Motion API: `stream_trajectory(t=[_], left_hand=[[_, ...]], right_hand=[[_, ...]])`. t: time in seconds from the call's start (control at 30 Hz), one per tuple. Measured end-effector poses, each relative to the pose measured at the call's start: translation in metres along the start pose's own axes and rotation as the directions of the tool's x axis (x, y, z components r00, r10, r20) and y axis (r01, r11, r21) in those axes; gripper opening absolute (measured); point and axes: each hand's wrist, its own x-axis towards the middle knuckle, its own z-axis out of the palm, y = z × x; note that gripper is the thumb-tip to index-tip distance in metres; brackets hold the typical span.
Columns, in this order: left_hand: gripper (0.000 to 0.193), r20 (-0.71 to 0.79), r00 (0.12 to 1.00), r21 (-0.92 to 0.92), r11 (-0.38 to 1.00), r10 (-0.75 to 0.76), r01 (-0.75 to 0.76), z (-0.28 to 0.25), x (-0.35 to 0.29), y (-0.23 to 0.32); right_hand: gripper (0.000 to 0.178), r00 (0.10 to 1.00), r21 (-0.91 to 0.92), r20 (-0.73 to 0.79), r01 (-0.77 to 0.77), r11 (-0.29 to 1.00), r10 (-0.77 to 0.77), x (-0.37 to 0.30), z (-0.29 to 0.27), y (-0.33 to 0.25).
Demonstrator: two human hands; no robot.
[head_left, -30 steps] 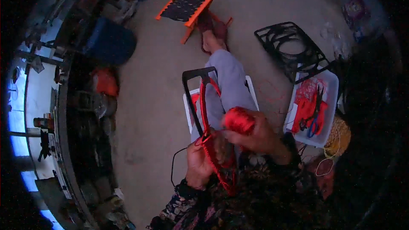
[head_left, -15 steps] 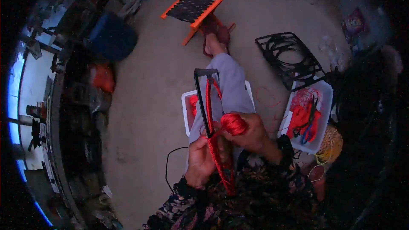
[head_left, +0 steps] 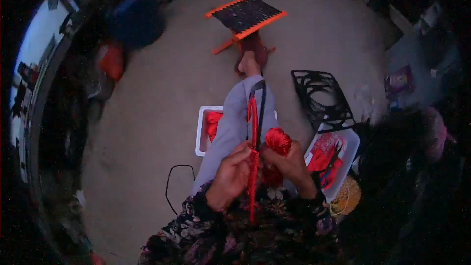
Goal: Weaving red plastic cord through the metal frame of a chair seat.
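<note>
A narrow black frame (head_left: 261,105) stands on end in front of my body, its near part wrapped tightly in red cord (head_left: 253,179). My left hand (head_left: 231,172) is closed on this frame, thumb and fingers pinching it where the wrapping ends. On the other side, my right hand (head_left: 290,166) grips a wound bundle of glossy red cord (head_left: 278,140), its fingertips close to the frame. More red cord runs along the frame's far part. Some fingers of both hands are hidden behind the frame and the bundle.
White bins with red cord stand at my left leg (head_left: 200,137) and at the right (head_left: 349,159), the latter with scissors-like tools. A black openwork panel (head_left: 321,81) leans by the right bin. An orange stool (head_left: 260,22) with black webbing stands ahead; a thin black loop (head_left: 169,181) lies left.
The view has shifted. The frame has turned more upright and edge-on, and my right hand with the cord bundle has moved to the frame's right side.
</note>
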Motion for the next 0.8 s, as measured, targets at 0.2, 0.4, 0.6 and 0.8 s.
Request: stream_trajectory(t=[0.2,0.4,0.6,0.8], left_hand=[[0.023,0.060,0.997,-0.003,0.999,0.052,-0.052,-0.002,0.001,0.004],[0.021,0.089,0.996,-0.016,1.000,-0.003,0.004,0.011,0.003,-0.004],[0.021,0.175,0.984,-0.105,0.993,-0.042,0.061,0.002,0.005,-0.006],[0.023,0.201,0.977,-0.163,0.981,-0.070,0.103,0.006,0.007,-0.015]], right_hand=[[0.019,0.996,-0.046,-0.085,0.032,0.998,-0.035,0.003,0.007,-0.007],[0.006,0.977,-0.003,-0.201,0.072,0.997,-0.071,-0.015,-0.004,-0.016],[0.023,0.956,-0.060,-0.293,0.010,0.998,-0.027,-0.027,-0.012,-0.027],[0.027,0.879,-0.224,-0.460,0.020,0.974,-0.124,-0.043,-0.031,-0.011]])
